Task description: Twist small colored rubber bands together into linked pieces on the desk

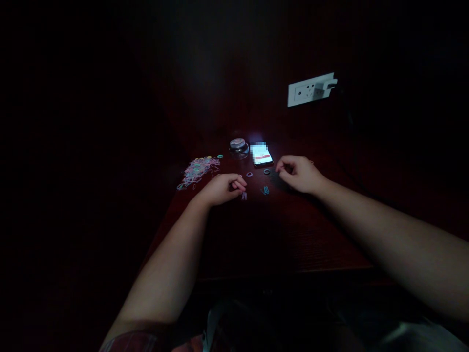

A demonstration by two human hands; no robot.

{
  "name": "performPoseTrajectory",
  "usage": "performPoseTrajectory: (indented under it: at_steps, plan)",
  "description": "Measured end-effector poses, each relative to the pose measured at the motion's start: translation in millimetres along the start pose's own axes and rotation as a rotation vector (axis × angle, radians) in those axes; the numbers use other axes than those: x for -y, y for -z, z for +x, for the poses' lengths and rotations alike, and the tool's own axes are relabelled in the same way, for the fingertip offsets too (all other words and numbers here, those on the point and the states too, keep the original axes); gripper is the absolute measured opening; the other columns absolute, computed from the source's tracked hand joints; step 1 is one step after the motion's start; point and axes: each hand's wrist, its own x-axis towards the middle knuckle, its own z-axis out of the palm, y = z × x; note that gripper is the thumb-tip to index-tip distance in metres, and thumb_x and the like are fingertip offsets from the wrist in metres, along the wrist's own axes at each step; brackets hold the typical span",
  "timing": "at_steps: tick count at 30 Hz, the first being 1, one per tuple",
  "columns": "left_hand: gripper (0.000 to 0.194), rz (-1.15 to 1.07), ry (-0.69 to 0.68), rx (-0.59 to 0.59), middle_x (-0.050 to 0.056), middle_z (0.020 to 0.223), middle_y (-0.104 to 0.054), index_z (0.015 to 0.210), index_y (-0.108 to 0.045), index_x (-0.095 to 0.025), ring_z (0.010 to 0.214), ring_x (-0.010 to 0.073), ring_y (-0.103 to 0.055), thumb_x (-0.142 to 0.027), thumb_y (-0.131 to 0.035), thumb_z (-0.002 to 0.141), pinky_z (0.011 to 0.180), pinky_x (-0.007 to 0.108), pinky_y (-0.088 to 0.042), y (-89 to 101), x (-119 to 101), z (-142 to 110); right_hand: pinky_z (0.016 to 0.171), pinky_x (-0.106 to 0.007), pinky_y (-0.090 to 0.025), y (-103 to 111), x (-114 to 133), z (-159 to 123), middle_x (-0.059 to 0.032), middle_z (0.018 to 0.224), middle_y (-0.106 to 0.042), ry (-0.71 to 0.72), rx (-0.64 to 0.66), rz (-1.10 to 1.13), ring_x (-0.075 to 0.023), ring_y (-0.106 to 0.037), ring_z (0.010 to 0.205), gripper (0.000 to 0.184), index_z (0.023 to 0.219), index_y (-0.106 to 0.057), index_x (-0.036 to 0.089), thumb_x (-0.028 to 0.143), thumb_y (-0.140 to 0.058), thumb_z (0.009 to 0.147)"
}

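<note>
Small coloured loops were the things in hand, most of them in a loose pile [198, 169] left of the frame's centre. The left hand [226, 189], near the centre, was loosely curled with its fingertips at a few purple loops [244, 196]; whether it pinched one I could not tell. The right hand [298, 174], right of centre, was bent with thumb and fingers curled towards each other, and the dim light hid whether anything lay between them. Between the hands were blue loops [265, 190], a pale purple ring [249, 174] and a dull grey ring [267, 171].

Handling pieces this slight well probably called for a light fingertip pinch, one loop at a time, with the palm kept off the table [256, 239] so that nothing was dragged along. The left wrist sat near the pile, so a low sweep could have scattered it. Colours were hard to judge in such gloom; the lit phone [262, 155], above the rings, likely helped if neither hand shaded the loops
</note>
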Motion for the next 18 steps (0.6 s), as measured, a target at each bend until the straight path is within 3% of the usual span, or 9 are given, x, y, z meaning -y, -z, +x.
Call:
performPoseTrajectory:
  at_steps: [4, 8, 13, 18]
  plan:
    - [0.032, 0.109, -0.002, -0.01, 0.004, 0.093, -0.073, 0.096, -0.071, -0.02, 0.078, 0.0127, -0.066, -0.007, -0.055, 0.071, 0.072, 0.025, -0.054, 1.7, -3, -1, 0.051, -0.027, -0.033, 1, 0, 0, 0.0003, 0.059, -0.056, -0.01, 0.008, 0.003, -0.011, -0.045, 0.051, 0.011, 0.075, -0.063, 0.017, 0.02, -0.054, 0.076]
    - [0.046, 0.173, -0.036, 0.076, 0.006, 0.103, -0.071, 0.102, -0.072, -0.023, 0.092, 0.0176, -0.067, -0.004, -0.054, 0.065, 0.075, 0.029, -0.055, 5.5, -10, -2, 0.051, -0.027, -0.034, 1, -1, 0, -0.0003, 0.061, -0.057, -0.023, 0.02, 0.021, -0.012, -0.047, 0.052, 0.011, 0.077, -0.064, 0.017, 0.021, -0.054, 0.077]
    - [0.047, 0.2, -0.117, 0.111, 0.006, 0.108, -0.071, 0.101, -0.073, -0.025, 0.107, 0.0213, -0.064, -0.004, -0.058, 0.062, 0.095, 0.04, -0.051, 3.7, -10, 1, 0.052, -0.027, -0.034, 1, 2, 0, -0.0006, 0.061, -0.057, -0.041, 0.027, 0.023, -0.0121, -0.047, 0.053, 0.01, 0.077, -0.064, 0.017, 0.021, -0.054, 0.077]
    - [0.042, 0.219, -0.117, 0.153, 0.005, 0.111, -0.07, 0.101, -0.073, -0.024, 0.107, 0.0185, -0.063, -0.005, -0.059, 0.066, 0.102, 0.039, -0.046, 0.2, -8, 4, 0.052, -0.026, -0.034, 1, 5, 0, -0.0004, 0.061, -0.057, -0.036, 0.023, -0.001, -0.0117, -0.046, 0.053, 0.011, 0.076, -0.063, 0.016, 0.022, -0.054, 0.076]
